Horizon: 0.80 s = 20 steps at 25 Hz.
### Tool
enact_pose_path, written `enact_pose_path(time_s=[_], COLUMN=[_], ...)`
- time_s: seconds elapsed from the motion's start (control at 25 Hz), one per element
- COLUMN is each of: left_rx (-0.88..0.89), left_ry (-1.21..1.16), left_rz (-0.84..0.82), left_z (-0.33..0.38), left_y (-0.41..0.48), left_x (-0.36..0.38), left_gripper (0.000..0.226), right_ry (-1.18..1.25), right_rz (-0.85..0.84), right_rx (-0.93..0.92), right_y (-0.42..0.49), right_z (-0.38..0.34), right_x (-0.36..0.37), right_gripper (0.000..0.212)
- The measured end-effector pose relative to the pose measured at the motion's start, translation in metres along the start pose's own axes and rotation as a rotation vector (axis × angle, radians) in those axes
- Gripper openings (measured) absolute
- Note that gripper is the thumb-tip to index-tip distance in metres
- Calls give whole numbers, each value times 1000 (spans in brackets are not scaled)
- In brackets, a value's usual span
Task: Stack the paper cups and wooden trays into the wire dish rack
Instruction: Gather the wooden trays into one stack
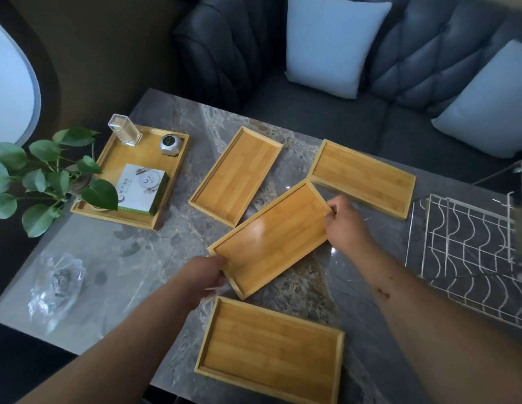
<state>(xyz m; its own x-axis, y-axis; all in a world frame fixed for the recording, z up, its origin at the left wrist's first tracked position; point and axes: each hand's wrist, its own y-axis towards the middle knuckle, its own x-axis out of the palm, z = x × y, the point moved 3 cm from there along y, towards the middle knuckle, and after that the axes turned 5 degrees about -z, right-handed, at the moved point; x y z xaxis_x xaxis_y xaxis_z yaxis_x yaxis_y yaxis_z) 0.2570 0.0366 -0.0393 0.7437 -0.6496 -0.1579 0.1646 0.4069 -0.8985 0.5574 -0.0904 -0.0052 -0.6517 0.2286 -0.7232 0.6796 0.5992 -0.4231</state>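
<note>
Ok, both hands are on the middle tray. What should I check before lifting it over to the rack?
1. Left hand on the middle tray: ok, fingers at its near corner.
2. Right hand on the tray: ok, gripping the far right corner.
3. Tray clear of neighbours: not ok, its far corner sits right against the far right tray; lift straight up first.
4. Tray empty: ok, nothing on it.
5. Rack free to receive: ok for the slots in view; its right part is cut off.
6. Path to the rack: ok, bare table between.
</note>
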Motion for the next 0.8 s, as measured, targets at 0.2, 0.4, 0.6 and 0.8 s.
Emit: enact_pose_path(time_s=[0.2, 0.4, 0.6, 0.8], left_rx=[286, 456, 442, 393], left_ry=[63, 274, 625, 754], left_rz=[132, 105, 214, 229], left_z=[16, 10, -25, -67], left_y=[-17, -43, -54, -53], left_x=[3, -8, -16, -14], left_gripper=[21, 33, 37, 32], right_ry=[166, 205, 222, 62], right_rz=[134, 9, -118, -186], right_rx=[-8, 127, 230, 343], right_y=[-52, -121, -183, -221], right_z=[33, 66, 91, 114], right_x=[-19, -14, 23, 49], right_gripper=[21, 42, 18, 17])
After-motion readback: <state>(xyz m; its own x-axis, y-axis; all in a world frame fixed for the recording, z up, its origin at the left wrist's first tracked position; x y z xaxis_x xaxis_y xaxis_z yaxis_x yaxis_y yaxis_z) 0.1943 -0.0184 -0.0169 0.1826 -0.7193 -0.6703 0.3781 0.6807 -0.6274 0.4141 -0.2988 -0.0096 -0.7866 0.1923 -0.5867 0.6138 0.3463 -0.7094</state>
